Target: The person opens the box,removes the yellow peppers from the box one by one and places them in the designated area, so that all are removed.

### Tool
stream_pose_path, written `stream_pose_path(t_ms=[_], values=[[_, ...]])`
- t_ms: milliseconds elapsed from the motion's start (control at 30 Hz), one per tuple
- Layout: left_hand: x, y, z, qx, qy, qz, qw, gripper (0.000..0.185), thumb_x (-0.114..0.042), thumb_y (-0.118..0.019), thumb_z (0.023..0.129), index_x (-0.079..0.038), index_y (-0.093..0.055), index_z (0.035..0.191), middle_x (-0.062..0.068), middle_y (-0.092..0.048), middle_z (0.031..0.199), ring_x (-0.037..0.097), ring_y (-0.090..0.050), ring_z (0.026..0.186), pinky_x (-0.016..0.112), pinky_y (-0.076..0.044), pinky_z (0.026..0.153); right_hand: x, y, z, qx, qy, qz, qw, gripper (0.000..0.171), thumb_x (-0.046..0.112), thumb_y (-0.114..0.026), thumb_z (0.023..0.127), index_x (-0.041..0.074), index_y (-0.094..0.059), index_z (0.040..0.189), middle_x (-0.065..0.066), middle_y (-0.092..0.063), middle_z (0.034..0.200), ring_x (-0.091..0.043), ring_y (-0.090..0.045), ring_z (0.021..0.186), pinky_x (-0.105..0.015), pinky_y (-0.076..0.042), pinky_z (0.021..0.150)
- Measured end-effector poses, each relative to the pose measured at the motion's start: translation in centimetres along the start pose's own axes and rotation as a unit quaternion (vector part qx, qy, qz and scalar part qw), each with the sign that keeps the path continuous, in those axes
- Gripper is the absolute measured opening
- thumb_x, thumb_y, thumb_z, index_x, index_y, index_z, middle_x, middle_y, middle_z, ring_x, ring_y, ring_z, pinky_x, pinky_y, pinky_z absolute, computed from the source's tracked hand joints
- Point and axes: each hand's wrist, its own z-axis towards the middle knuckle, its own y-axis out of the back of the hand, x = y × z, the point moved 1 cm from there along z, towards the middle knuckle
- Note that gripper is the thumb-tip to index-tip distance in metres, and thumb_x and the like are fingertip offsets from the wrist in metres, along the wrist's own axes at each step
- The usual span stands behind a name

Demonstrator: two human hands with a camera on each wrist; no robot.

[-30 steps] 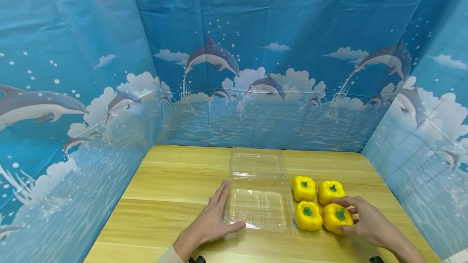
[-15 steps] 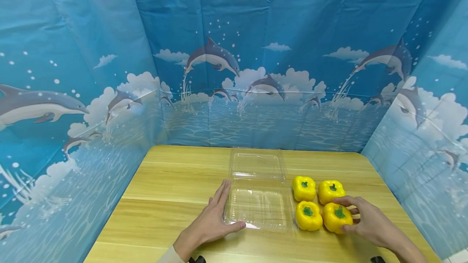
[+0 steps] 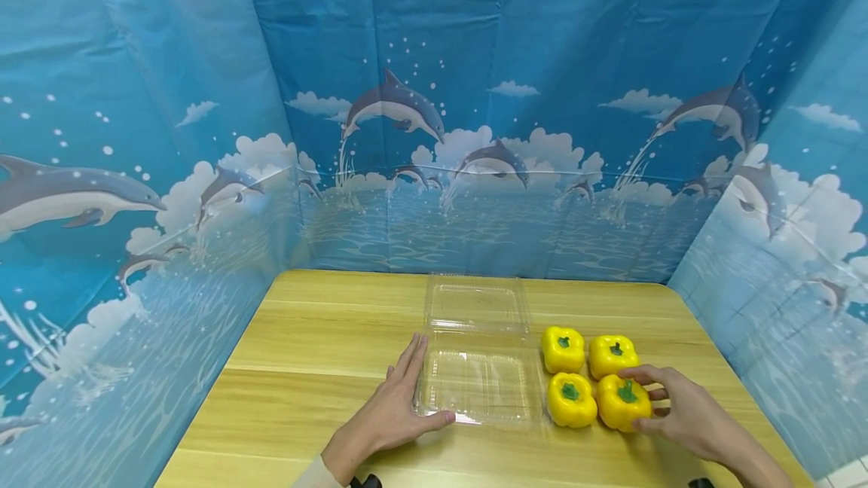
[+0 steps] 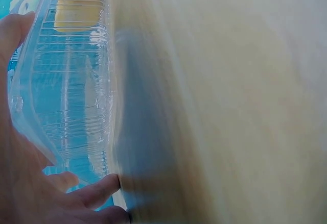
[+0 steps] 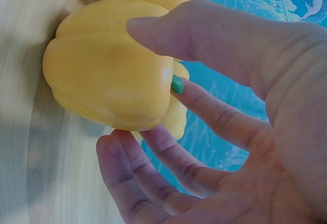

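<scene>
In the head view my right hand [image 3: 678,409] is at the front right yellow bell pepper [image 3: 620,401], thumb on its near side and index finger at its far side. The right wrist view shows the thumb over this pepper [image 5: 107,63] and the fingertips along its other side, by the green stem [image 5: 177,84]. The pepper stands on the table. My left hand [image 3: 393,405] lies spread at the left edge of a clear plastic clamshell box [image 3: 478,386], thumb at its front corner. The left wrist view shows the fingers beside the clear wall [image 4: 66,101].
Three more yellow peppers stand close by: front left [image 3: 572,400], back left [image 3: 563,350] and back right [image 3: 612,356]. The box's lid [image 3: 477,306] lies folded back flat. Dolphin-printed curtains [image 3: 434,224] surround the wooden table [image 3: 305,352] at the back and sides.
The front right pepper has turned a little under my right hand, its stem now more upright, and shifted very slightly left. My left hand and the box have stayed put.
</scene>
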Motion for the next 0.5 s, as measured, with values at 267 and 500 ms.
stream_pose_path(t_ms=[267,500], values=[[-0.14,0.06,-0.08,-0.003,-0.005,-0.003,1.0,0.136,-0.081,-0.079,0.095,-0.027,0.002,0.19,0.01,0.0,0.2,0.059,-0.044,0.169,0.087,-0.028,0.137,0.07,0.3,-0.58,0.001,-0.005,-0.001,1.0,0.076,0.005,-0.098,0.089,-0.004,-0.065,0.157,-0.038,-0.069,0.146,-0.051,-0.079,0.119,-0.046,-0.075,0.087],[-0.06,-0.06,-0.15,0.0,-0.002,-0.003,1.0,0.136,-0.083,-0.078,0.095,-0.028,0.002,0.19,0.008,0.001,0.2,0.058,-0.042,0.171,0.086,-0.026,0.139,0.12,0.54,-0.98,0.001,-0.01,-0.002,1.0,0.084,0.005,-0.098,0.09,-0.007,-0.057,0.162,-0.043,-0.065,0.146,-0.055,-0.078,0.12,-0.052,-0.075,0.089]])
